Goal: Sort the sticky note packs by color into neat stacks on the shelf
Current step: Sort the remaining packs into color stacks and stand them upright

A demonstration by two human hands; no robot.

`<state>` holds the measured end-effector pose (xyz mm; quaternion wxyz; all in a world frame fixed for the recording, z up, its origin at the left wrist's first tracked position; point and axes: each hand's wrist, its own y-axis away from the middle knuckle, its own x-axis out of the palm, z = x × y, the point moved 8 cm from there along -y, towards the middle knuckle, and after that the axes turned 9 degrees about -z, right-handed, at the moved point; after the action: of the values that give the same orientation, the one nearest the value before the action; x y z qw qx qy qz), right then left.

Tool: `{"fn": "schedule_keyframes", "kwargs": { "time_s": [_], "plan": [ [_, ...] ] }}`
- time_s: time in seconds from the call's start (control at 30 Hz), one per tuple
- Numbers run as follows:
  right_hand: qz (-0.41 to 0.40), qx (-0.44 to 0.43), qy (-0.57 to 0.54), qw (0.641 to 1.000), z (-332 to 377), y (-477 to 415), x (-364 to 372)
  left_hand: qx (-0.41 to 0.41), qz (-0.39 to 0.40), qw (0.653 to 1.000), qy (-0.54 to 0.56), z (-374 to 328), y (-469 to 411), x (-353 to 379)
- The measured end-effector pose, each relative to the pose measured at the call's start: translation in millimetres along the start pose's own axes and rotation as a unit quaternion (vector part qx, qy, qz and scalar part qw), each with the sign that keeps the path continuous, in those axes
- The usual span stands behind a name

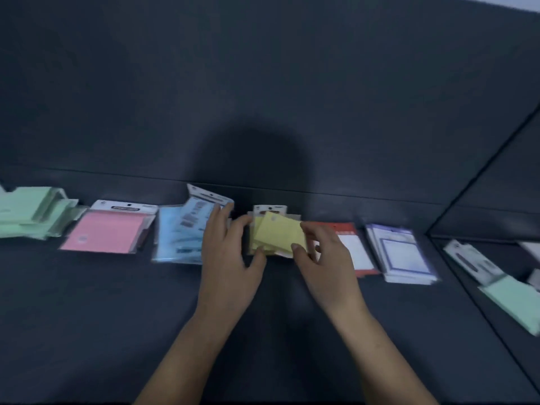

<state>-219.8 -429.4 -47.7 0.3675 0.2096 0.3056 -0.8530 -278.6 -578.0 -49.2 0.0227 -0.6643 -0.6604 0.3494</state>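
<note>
A row of sticky note packs lies on the dark shelf (117, 302). From the left: green packs (32, 211), a pink pack (106, 230), blue packs (179, 233), yellow packs (276, 233), a red-bordered white pack (355, 249) and purple-bordered packs (400, 254). My left hand (230, 258) touches the left side of the yellow packs, thumb at their front edge. My right hand (324, 260) holds their right side with thumb and fingers. The top yellow pack sits twisted on the pile.
The shelf's dark back wall rises behind the row. At the right a dark glossy side panel (496, 200) shows a green pack (514, 305) and a white header card (470, 258), apparently reflections. Bare shelf surface lies in front of the row.
</note>
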Motion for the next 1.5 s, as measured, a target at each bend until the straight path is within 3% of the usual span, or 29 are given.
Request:
{"fn": "schedule_keyframes", "kwargs": {
  "time_s": [0.2,0.43,0.7,0.97,1.17,1.5],
  "plan": [
    [-0.071,0.012,0.094,0.993,-74,45,-132,0.081,0.059,0.994,0.037,-96,67,82],
    [-0.168,0.111,0.152,0.968,-174,124,-302,0.131,0.190,0.972,0.050,-207,178,187],
    [-0.222,0.180,0.194,0.938,-238,196,-429,0.177,0.253,0.949,0.063,-302,261,259],
    [-0.256,0.203,0.205,0.922,-286,209,-487,0.197,0.278,0.940,0.030,-346,281,329],
    [-0.246,0.210,0.217,0.921,-338,164,-512,0.190,0.290,0.938,0.025,-368,267,406],
    [-0.151,0.208,0.213,0.943,-415,60,-521,0.203,0.314,0.923,-0.088,-393,224,514]
  ]
}}
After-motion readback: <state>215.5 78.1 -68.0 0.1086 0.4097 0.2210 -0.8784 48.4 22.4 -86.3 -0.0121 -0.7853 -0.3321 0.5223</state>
